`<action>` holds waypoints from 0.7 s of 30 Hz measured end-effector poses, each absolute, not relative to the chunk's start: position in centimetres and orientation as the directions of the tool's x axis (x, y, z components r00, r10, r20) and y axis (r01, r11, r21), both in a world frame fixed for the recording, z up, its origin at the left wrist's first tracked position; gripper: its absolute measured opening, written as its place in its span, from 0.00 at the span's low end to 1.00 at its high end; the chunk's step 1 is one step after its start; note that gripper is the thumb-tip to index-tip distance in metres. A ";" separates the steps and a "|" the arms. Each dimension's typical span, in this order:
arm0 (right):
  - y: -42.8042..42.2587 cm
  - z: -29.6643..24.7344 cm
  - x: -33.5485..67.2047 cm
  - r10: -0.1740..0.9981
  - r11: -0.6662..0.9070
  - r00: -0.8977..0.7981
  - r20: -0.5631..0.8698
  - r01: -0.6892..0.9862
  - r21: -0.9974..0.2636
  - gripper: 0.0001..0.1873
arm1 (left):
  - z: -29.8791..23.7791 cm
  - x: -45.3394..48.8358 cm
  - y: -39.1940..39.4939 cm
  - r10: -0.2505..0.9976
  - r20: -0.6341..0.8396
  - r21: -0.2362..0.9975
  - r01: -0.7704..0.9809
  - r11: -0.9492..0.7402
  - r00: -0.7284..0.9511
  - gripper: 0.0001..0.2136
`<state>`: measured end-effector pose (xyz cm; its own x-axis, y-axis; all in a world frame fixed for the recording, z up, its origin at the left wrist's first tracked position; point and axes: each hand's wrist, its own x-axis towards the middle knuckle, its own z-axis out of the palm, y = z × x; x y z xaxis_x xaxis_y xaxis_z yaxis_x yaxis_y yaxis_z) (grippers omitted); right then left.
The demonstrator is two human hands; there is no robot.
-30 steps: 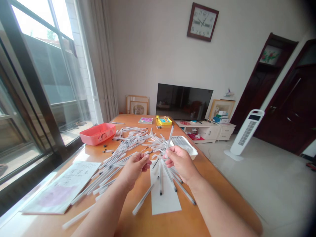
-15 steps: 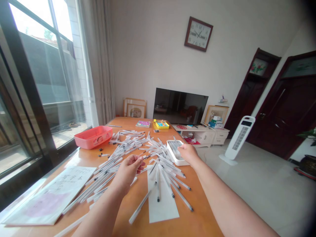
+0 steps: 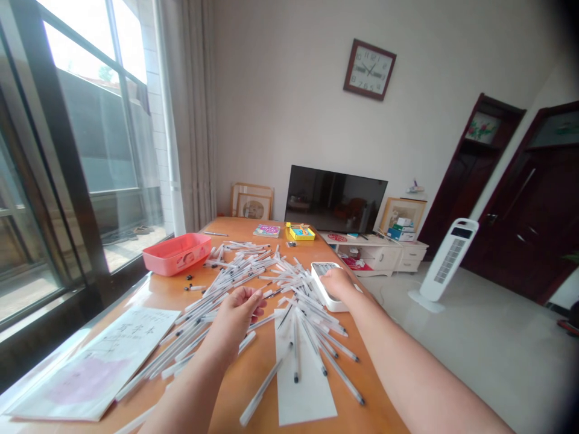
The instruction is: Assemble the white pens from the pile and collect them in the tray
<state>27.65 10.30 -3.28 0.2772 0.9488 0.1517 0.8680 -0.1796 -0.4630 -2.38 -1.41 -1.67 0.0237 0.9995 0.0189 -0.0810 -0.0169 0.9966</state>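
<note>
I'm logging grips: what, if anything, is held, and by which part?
Can't tell: the right hand, at the tray, hides any hold; the left hand shows none clearly.

1. This looks like a home's living room.
2. A big TV [image 3: 335, 200] is by a white cabinet [image 3: 385, 259].
3. A clock [image 3: 370, 70] hangs on the wall [image 3: 275, 96].
4. A long curtain [image 3: 195, 120] hangs by a big window [image 3: 97, 120].
5. Framed pictures [image 3: 252, 208] stand by the wall.
</note>
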 end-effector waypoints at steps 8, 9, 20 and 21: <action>10.0 -3.5 28.4 0.949 -0.155 0.263 0.171 0.866 -0.475 0.11 | -0.9 -2.7 -1.5 0.998 0.031 0.991 -0.130 -0.039 -0.061 0.18; 9.9 -3.5 28.3 0.951 -0.147 0.255 0.173 0.868 -0.474 0.11 | -0.9 -2.8 -1.5 0.997 0.028 0.990 -0.133 -0.037 -0.071 0.18; 8.5 -2.3 27.5 0.939 -0.057 0.229 0.256 0.839 -0.541 0.12 | -1.9 -4.8 0.2 0.979 0.038 0.975 -0.206 -0.080 -0.201 0.22; 8.2 -2.0 27.3 0.937 -0.043 0.225 0.268 0.833 -0.552 0.13 | -1.9 -5.0 0.2 0.976 0.039 0.975 -0.206 -0.084 -0.214 0.22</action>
